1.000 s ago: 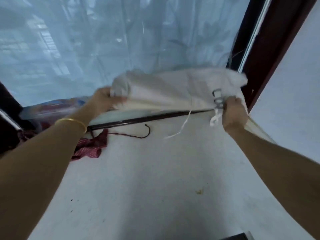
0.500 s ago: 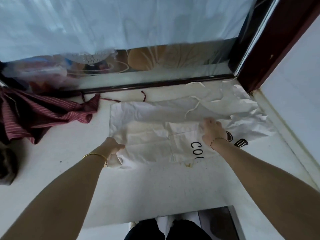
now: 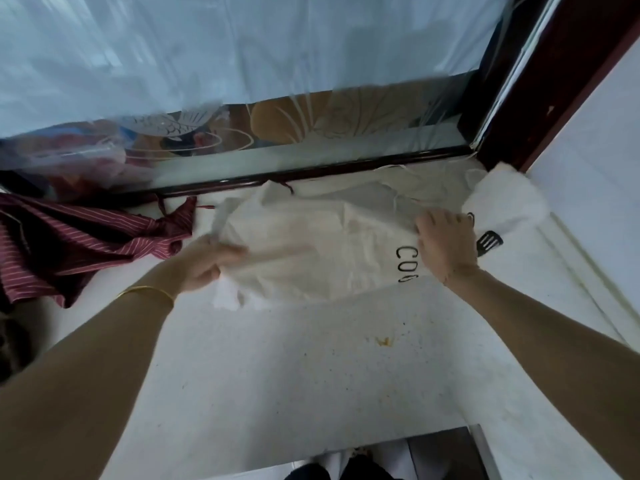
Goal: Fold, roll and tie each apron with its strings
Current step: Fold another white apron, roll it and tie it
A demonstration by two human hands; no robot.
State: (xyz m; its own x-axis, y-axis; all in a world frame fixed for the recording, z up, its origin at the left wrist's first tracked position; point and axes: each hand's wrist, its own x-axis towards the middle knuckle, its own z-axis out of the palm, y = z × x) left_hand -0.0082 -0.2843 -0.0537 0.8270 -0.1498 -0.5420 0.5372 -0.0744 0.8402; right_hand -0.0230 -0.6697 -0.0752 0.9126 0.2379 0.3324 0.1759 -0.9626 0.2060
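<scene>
A cream cotton apron [image 3: 311, 251] with black printed lettering lies stretched between the two hands on the white speckled surface [image 3: 311, 382]. The left hand [image 3: 207, 261] has its fingers curled round the bunched left edge of the cloth, and a loose white corner hangs just below that grip. The right hand [image 3: 446, 244] shows its back to the camera. Its fingers are bent down into the fabric just right of the letters "CO", and they grip a fold there. A printed black spatula shape [image 3: 490, 242] shows just past the right hand, and a crumpled part of the apron lies beyond it. Thin white strings [image 3: 394, 199] trail on the cloth on the far side of the right hand. A gold bangle [image 3: 145, 292] sits on the left wrist. Left of the left hand lies a heap of maroon cloth with thin pale stripes [image 3: 86, 240]. Beyond both hands a dark wooden frame [image 3: 311, 171] runs along the bottom of a glass pane [image 3: 242, 64]. Nearer the person than the hands, a small yellow-orange stain [image 3: 384, 341] marks the surface.
</scene>
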